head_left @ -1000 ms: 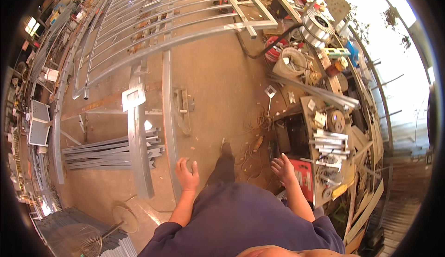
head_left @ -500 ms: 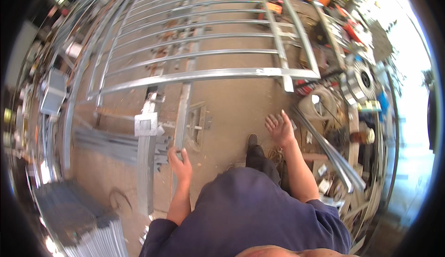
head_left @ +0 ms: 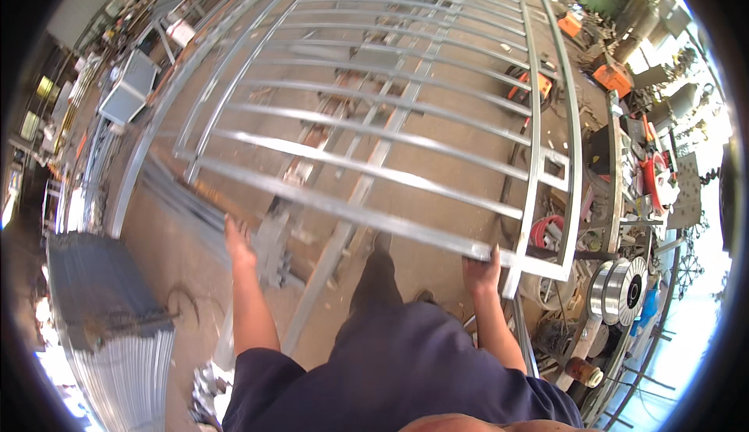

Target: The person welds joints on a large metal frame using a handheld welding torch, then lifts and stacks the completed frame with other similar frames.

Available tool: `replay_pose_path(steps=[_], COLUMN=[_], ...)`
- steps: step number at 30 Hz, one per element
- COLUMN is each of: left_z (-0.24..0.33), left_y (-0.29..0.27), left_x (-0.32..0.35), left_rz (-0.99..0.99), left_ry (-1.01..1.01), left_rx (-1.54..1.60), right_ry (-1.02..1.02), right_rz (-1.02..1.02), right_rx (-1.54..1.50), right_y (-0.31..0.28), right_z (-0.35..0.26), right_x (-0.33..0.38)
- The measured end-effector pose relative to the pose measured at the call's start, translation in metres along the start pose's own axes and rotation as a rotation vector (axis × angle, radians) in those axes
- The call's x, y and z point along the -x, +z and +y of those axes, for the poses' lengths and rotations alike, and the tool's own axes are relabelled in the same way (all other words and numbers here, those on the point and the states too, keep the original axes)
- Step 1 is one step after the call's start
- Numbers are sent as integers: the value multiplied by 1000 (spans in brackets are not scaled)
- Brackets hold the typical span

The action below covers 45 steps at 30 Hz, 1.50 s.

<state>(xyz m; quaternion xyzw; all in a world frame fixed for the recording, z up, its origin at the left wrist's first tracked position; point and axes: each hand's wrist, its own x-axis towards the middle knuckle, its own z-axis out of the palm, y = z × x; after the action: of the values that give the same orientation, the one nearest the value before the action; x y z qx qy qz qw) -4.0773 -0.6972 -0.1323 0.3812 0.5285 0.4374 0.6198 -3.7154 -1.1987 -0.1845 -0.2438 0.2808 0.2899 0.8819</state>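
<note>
A long frame of galvanized square tubing (head_left: 351, 214) with several crossbars stretches away ahead, like a gate or railing panel. My right hand (head_left: 481, 274) grips its near bar close to the right corner, thumb on top and fingers under. Out to the left, my left hand (head_left: 240, 243) reaches forward with its fingers apart and nothing in it, a little short of the near bar's left part. Beneath the frame run metal support rails (head_left: 334, 256), partly hidden by it. The left part of the frame is smeared by motion.
Bundled grey tubes (head_left: 117, 377) stand at the lower left, with a grey metal box (head_left: 131, 87) farther off. To the right are a wire spool (head_left: 624, 290), a brown jar (head_left: 583, 371), an orange machine (head_left: 530, 86) and a cluttered bench with a red container (head_left: 658, 178).
I have come closer to the frame, and it appears turned, its right end nearer. My right hand, open before, now grips the near bar. My left hand has stretched forward and left.
</note>
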Motion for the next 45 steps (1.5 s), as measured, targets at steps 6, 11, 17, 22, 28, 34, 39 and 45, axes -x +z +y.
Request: replay_pose_path(steps=[6,11,17,22,28,34,39,45], left_z=[-15,-44,-70,-46,-26,1,14,5], left_y=[43,73,49,71,111,149,213,290], left_x=[-164,-221,-255,-238,-198,-157,-103,-50], left_rz=[197,61,-55,18,45,14,20,4], left_ry=[-323,-255,-279,-363,-426,-444,-470,-492], left_rx=[365,455,556,466,458,486,484,485], right_ry=[-168,-357,-473,-464,-529,-639,-585,-594], right_rz=[200,279,428,490,583,481,-92,354], right_rx=[-135,-33,-134,-134,-13,46,55,-206], right_y=[9,41,54,89,102,127,114,117], right_z=[8,30,40,41,-15,-75,-105,-153], right_x=[-3,-1,-10,-7,10,31,12,-63])
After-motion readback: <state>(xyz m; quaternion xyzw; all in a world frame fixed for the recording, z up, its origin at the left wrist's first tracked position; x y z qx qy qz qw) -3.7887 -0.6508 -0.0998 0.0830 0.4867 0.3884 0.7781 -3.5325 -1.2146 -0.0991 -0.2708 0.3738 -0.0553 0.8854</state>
